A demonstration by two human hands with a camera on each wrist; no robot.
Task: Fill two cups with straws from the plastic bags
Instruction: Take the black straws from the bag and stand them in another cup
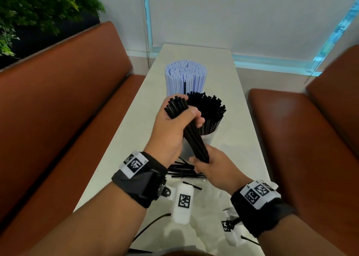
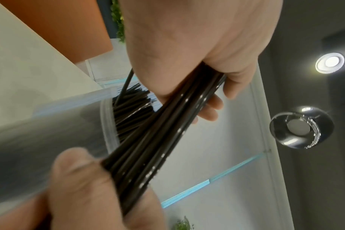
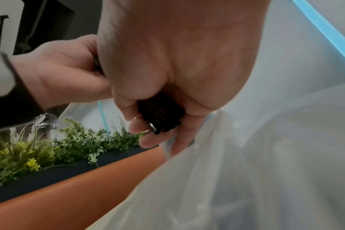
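A bundle of black straws (image 1: 191, 134) is held aslant above the near cup (image 1: 208, 139), which already bristles with black straws; the far cup (image 1: 185, 76) is packed with pale striped ones. The left hand (image 1: 172, 127) curls round the bundle's upper part, and the right hand (image 1: 211, 167) curls round its lower end. To do this well, square the lower tips level, stand the bundle upright over the near cup's free gap, then ease the grip so the straws slide in without pushing others out. Loose black straws (image 1: 184, 171) lie on the pale table (image 1: 136, 119) by the crumpled plastic bag (image 1: 211, 224). Brown benches (image 1: 64, 92) flank it, with a plant (image 1: 38, 8) at far left.
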